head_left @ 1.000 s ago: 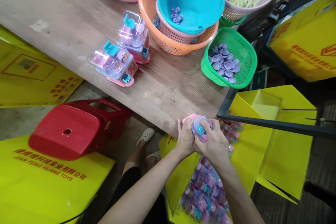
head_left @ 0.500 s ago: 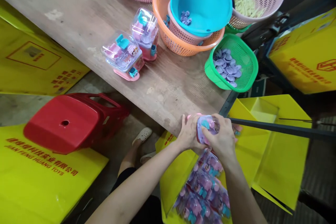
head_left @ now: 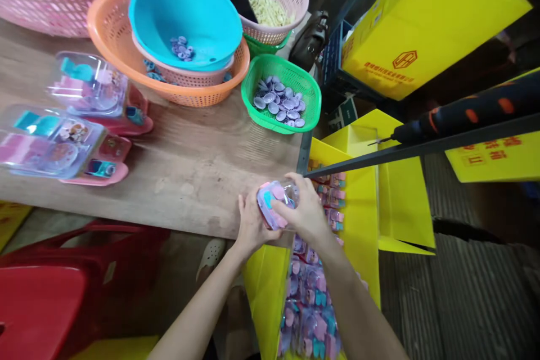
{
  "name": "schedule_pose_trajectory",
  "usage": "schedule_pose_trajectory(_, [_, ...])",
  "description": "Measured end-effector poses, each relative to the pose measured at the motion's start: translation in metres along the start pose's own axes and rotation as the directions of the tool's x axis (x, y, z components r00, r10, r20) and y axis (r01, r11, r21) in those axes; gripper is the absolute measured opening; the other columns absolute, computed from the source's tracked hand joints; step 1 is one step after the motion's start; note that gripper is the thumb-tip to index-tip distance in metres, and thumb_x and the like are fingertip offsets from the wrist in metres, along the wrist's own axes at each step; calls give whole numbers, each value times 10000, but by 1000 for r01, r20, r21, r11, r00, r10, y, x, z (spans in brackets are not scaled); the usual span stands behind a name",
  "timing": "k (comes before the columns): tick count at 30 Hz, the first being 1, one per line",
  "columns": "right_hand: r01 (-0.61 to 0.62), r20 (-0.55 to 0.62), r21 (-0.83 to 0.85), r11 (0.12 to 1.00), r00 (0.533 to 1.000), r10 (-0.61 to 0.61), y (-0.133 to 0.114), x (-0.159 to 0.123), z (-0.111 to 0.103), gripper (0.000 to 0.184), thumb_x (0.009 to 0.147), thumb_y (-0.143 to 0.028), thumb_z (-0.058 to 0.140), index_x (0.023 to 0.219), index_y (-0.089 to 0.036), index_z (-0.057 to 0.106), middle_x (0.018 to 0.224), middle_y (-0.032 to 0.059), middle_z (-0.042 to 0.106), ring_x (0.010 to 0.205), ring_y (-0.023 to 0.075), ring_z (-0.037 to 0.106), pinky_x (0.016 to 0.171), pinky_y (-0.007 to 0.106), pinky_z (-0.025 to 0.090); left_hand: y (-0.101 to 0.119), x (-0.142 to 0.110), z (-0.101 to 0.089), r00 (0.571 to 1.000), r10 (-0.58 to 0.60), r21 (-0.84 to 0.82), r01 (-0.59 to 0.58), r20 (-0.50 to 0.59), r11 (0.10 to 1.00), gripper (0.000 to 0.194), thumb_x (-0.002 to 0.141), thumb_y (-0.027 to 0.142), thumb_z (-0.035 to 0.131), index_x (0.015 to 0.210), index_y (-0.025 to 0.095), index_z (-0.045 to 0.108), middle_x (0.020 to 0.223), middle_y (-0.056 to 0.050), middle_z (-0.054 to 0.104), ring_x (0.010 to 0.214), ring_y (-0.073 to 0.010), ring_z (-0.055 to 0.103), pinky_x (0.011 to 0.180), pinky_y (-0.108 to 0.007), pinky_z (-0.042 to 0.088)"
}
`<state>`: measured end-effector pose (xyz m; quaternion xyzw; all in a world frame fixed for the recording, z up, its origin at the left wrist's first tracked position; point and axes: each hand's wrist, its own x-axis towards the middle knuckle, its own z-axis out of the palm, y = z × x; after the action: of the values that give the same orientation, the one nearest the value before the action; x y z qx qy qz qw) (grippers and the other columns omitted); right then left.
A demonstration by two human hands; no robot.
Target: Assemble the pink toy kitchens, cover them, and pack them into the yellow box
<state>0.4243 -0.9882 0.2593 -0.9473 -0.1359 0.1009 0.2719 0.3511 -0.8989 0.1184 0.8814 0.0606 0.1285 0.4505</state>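
Between my two hands is a small toy set under a clear plastic cover (head_left: 274,202), with pink, purple and light blue parts inside. My left hand (head_left: 252,222) grips its left side and base, and my right hand (head_left: 306,208) wraps its right side with the thumb across the front. Both hands are at the table's (head_left: 185,185) front right corner, above a yellow carton (head_left: 265,275) packed with several rows of similar toy sets (head_left: 314,287). Two more covered toy sets stand on the table at left, the nearer one (head_left: 54,140) in front of the other (head_left: 97,87).
A green basket (head_left: 250,109) holds purple oval pieces. Behind are a blue bowl (head_left: 181,11) nested over an orange basket (head_left: 202,95), and pink baskets (head_left: 63,5). A dark bar (head_left: 379,154) with a power screwdriver (head_left: 455,118) juts out at right. A red stool (head_left: 37,304) stands lower left.
The view has swung to the right, so the table things appear farther left. Both hands still hold the toy set, which looks tilted differently. The screwdriver's body has come into view.
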Motion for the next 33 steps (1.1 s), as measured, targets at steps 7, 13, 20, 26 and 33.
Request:
schedule_pose_trajectory(7, [-82,238,298,951,971,10,41,50,-29,542,732,-426,598,1203,-213,435,993,19,587,876,161,580,762,295,457,-9,7,-24,993,31,-10,-30,115,999,1209,504,487,746,1408,123,31,1357,-204,337,1279,-354,320,1065,-581,118])
schedule_pose_trajectory(13, [-23,172,-160,987,984,51,47,109,33,598,697,-412,629,1232,-207,458,1090,105,515,938,228,571,793,338,424,-22,11,-63,962,103,-14,-103,251,995,1271,506,440,776,1432,137,-40,1418,-220,280,1318,-339,282,1046,-532,275])
schedule_pose_trajectory(20, [66,67,-126,990,996,-58,21,111,73,638,740,-371,621,1306,-171,408,1187,167,504,1106,310,495,843,447,417,-33,4,-85,961,134,11,-140,241,990,1240,516,462,771,1450,186,3,1461,-199,225,1319,-342,284,1018,-512,357])
schedule_pose_trajectory(26, [269,-293,124,955,930,-224,1,33,48,392,848,-227,461,1239,-198,443,1182,93,533,1140,203,480,961,401,390,-9,11,-100,963,198,54,-211,185,976,1124,611,418,733,1446,181,18,1465,-226,176,1342,-374,201,1009,-569,319])
schedule_pose_trajectory(33, [-195,-402,180,964,880,253,97,-71,40,294,821,-190,445,1100,-210,536,1064,66,593,1042,199,535,919,386,421,57,1,-92,957,290,84,-290,14,953,731,774,245,596,1401,272,221,1414,-121,299,1342,-346,220,1046,-610,237])
